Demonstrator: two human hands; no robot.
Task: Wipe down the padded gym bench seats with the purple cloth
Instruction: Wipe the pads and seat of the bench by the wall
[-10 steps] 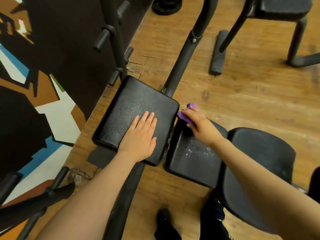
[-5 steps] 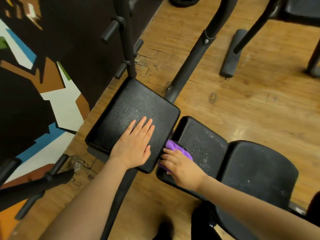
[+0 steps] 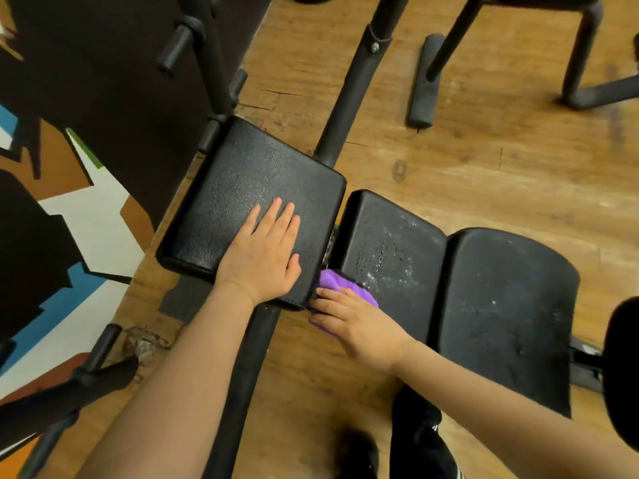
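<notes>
Three black padded seats lie in a row. My left hand (image 3: 264,252) rests flat, fingers straight, on the left square pad (image 3: 242,188). The middle pad (image 3: 390,250) is worn and flecked white. At its near left corner my right hand (image 3: 352,319) presses the bunched purple cloth (image 3: 340,283) down, its fingers laid over the cloth, which is mostly hidden beneath them. The rounded right pad (image 3: 508,305) sits beyond my right forearm.
A black frame tube (image 3: 352,91) runs up from between the pads, and another tube (image 3: 242,385) runs toward me. A rack with pegs (image 3: 207,63) stands by the painted wall at left. Another bench's legs (image 3: 581,63) stand top right on the wooden floor. My shoes (image 3: 356,454) are below.
My right hand swept the purple cloth from the middle pad's far left corner down its left edge to the near corner. The left hand stayed flat on the left pad.
</notes>
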